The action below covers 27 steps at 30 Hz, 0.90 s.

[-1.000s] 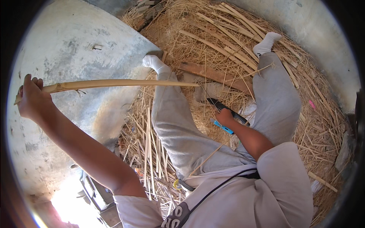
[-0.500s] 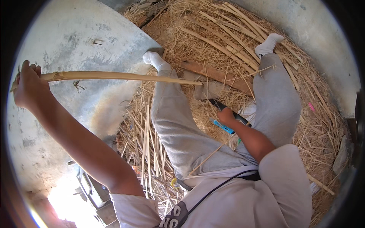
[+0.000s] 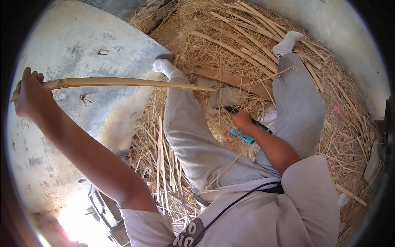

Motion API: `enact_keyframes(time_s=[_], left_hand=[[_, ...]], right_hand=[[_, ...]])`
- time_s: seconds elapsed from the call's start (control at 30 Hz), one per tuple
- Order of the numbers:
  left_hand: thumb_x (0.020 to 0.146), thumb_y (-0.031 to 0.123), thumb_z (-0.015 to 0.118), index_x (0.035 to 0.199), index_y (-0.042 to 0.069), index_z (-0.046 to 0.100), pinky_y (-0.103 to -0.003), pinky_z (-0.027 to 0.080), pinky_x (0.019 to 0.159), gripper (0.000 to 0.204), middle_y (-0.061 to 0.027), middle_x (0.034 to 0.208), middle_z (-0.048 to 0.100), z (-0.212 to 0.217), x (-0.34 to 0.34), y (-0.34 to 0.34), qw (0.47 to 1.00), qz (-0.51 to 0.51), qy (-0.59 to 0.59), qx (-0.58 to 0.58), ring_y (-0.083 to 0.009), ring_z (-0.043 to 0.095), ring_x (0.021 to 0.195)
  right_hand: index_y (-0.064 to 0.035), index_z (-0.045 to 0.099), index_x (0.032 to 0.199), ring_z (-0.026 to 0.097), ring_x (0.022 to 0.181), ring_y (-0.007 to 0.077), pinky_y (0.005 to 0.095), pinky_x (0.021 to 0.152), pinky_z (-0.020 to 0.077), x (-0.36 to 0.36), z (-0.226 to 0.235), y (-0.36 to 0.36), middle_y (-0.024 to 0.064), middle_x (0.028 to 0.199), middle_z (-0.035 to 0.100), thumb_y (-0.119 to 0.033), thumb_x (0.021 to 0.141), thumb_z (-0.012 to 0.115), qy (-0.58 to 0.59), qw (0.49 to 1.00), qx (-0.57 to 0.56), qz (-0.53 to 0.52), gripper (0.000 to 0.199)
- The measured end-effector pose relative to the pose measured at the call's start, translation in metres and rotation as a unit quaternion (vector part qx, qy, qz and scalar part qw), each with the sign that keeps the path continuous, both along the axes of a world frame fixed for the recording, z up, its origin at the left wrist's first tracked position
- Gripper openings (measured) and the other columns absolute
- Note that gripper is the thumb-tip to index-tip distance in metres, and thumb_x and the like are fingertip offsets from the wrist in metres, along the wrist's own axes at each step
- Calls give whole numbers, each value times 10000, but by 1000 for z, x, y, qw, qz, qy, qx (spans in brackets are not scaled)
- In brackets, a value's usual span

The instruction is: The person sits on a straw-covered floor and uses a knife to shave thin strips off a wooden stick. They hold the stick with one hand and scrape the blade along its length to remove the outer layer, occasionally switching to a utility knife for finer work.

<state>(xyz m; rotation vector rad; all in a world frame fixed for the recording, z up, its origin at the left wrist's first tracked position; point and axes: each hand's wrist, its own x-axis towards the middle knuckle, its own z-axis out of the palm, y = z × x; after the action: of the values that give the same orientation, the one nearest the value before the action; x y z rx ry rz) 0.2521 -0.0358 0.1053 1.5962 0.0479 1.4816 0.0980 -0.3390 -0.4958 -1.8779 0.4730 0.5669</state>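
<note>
At the far left my left hand (image 3: 32, 94) is closed round one end of a long bamboo strip (image 3: 111, 82). The strip stretches level to the right, over my left shin, and its thin tip ends above a flat block (image 3: 227, 97) between my legs. My right hand (image 3: 242, 120) is wrapped round a long black tool (image 3: 262, 126) that looks like a knife; its dark front end pokes out past my fingers, close to the strip's tip. Just below that hand a blue-handled cutter (image 3: 242, 135) lies on the shavings.
A brown wooden board (image 3: 230, 78) lies beyond the block. Several split bamboo pieces (image 3: 234, 47) rest on straw-like shavings at the far right, and more thin strips (image 3: 161, 160) lie beside my left thigh. Pale walls (image 3: 78, 45) curve round both sides. A pink scrap (image 3: 338, 109) sits right of my right leg.
My right hand has shifted slightly up and left, nearer the front end of the black tool. The left hand and the bamboo strip have hardly moved.
</note>
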Motion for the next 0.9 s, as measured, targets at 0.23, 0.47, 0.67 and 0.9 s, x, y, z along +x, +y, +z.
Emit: enact_keyframes(time_s=[0.23, 0.47, 0.67, 0.9], left_hand=[[799, -27, 748, 956, -125, 555, -303, 616, 637, 267, -226, 860, 671, -1, -6, 12, 1000, 25, 6, 7, -251, 686, 693], [804, -13, 758, 971, -145, 565, -291, 624, 659, 287, -229, 895, 684, -4, -7, 18, 999, 24, 21, 22, -251, 702, 718], [813, -25, 750, 970, -147, 559, -297, 634, 672, 275, -237, 900, 682, -3, -7, 17, 999, 42, 18, 27, -252, 705, 737], [811, -41, 746, 978, -146, 551, -306, 635, 677, 278, -248, 927, 675, -4, -10, -10, 1000, 26, 1, 16, -266, 702, 740]], right_hand=[[74, 666, 804, 703, 756, 315, 453, 700, 519, 6, 75, 14, 230, 759, 690, -248, 882, 587, -120, 986, 97, -57, 341], [37, 604, 717, 633, 583, 262, 414, 565, 469, 2, 55, -5, 168, 650, 627, -248, 856, 621, 29, 998, 36, -35, 318], [59, 620, 797, 649, 643, 254, 411, 618, 495, 12, 70, 8, 174, 704, 644, -265, 883, 609, -245, 954, 107, -137, 335], [27, 617, 787, 643, 646, 234, 399, 624, 482, 3, 26, -6, 131, 712, 657, -324, 907, 627, 58, 998, 34, -6, 372]])
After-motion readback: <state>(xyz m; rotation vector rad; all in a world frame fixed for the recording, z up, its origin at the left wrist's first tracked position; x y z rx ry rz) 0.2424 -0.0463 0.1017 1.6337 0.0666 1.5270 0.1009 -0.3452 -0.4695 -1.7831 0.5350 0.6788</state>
